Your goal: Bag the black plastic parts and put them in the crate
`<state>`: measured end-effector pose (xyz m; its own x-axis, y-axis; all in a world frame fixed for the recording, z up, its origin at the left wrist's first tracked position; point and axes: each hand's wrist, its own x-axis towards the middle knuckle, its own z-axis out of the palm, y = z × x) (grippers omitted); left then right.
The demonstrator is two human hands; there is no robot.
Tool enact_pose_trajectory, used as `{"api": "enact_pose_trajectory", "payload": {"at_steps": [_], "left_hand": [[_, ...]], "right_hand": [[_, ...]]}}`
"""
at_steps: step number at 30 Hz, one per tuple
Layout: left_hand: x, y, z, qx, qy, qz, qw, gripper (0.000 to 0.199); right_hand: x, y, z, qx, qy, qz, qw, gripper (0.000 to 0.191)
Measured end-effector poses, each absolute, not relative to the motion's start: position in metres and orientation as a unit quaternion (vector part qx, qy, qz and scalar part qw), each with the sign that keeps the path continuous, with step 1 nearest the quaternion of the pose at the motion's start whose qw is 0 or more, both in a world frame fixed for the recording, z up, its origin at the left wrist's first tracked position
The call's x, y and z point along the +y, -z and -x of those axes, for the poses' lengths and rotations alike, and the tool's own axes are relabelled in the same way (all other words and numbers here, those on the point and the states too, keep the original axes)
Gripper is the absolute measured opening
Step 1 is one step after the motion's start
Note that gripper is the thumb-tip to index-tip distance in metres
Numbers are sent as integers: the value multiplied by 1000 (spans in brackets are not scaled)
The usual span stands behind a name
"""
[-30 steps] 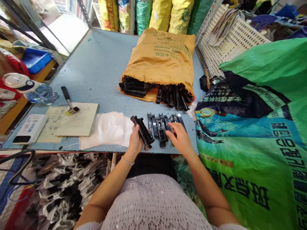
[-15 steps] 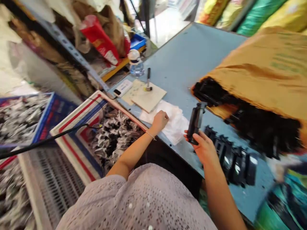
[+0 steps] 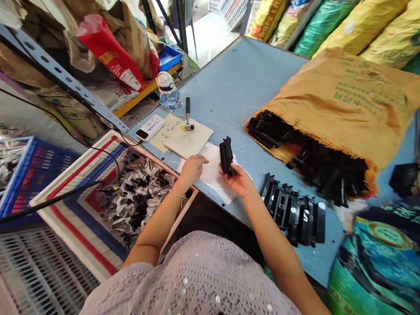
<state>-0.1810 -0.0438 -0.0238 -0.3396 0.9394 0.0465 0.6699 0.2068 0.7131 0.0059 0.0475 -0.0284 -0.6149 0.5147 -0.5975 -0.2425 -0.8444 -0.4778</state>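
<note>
My right hand [image 3: 239, 178] grips the lower end of a long black plastic part [image 3: 226, 155] and holds it upright over the white plastic bags [image 3: 210, 177]. To its left, my left hand [image 3: 193, 169] is at the left edge of these bags, fingers reaching out with nothing visible in them; whether they touch the bags I cannot tell. Right of my right hand, several similar black parts [image 3: 292, 210] lie in a row on the blue table [image 3: 243, 78]. More black parts [image 3: 334, 170] spill from the mouth of an orange woven sack [image 3: 354, 100].
A hammer [image 3: 187, 114] lies on a pale board [image 3: 190, 140], near a white power bank [image 3: 151, 127] and a water bottle [image 3: 169, 92]. By the table's left edge, a striped box [image 3: 78, 205] holds wrapped parts [image 3: 141, 192]. A green-blue sack [image 3: 370, 258] stands at right.
My view has turned, shifting the scene left. The black part in my right hand has come closer to my left hand. My left fingers have uncurled from a more closed shape.
</note>
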Motion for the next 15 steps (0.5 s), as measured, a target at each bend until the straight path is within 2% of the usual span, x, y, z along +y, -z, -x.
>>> {"api": "enact_pose_trajectory", "payload": {"at_steps": [2,4,6,7,8,10,12,15], "left_hand": [[-45,19,182,761,-295,-548,183,54],[-45,16,181,763,-307,-544,168,59],[-45,14,180,755,-329,-541,168,56],[-45,14,180,753,-334,-541,169,52],[-45,14,180,755,-329,-543,168,47],[-47,15,180,770,-291,-547,151,42],[-50,16,182,791,-241,-549,121,42],[-54,19,185,791,-233,-558,90,49]], "right_hand": [[41,33,-16,-229,-859,396,228,26],[35,33,-24,-312,-811,408,281,27],[28,28,-32,-383,-768,395,327,31],[24,24,-36,-403,-770,374,324,33],[20,22,-40,-412,-789,347,295,34],[13,20,-48,-396,-850,294,187,34],[7,23,-53,-349,-884,291,106,36],[1,33,-56,-255,-903,332,92,35]]}}
